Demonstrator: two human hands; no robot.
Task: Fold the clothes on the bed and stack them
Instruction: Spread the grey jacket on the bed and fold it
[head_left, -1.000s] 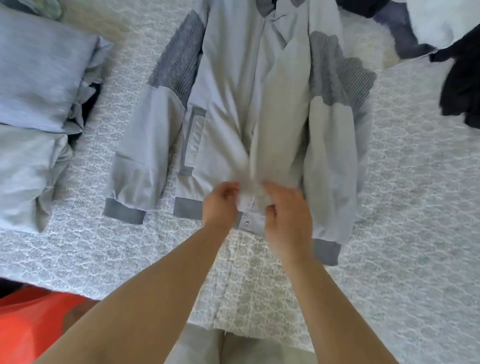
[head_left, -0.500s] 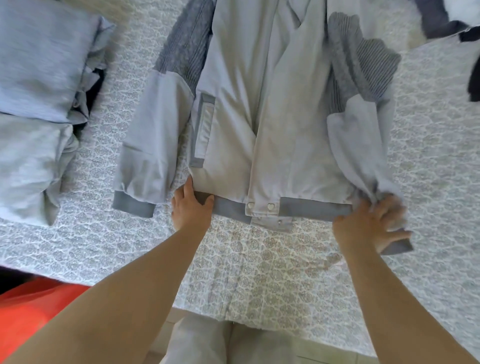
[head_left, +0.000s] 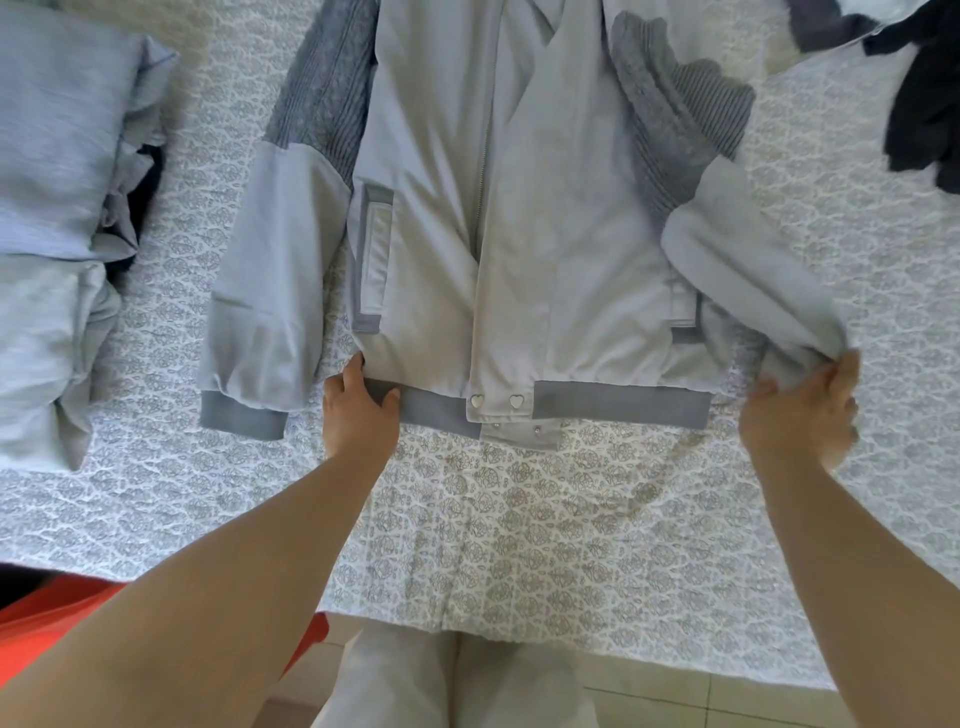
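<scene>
A light grey jacket with darker knit shoulders lies front up across the patterned bedspread. My left hand pinches the left corner of its dark hem band. My right hand grips the end of the jacket's right sleeve, lifted off the bed beside the hem's right corner. The jacket's left sleeve lies flat alongside the body. Two heart-shaped snaps sit at the hem's middle.
A stack of folded grey clothes lies at the left edge of the bed. Dark garments are heaped at the top right. An orange object is at the lower left, by the bed's front edge and tiled floor.
Both hands left the jacket's front centre and spread apart, the left to the hem's left corner, the right to the right sleeve end, which it now pulls outward. The jacket front lies flatter.
</scene>
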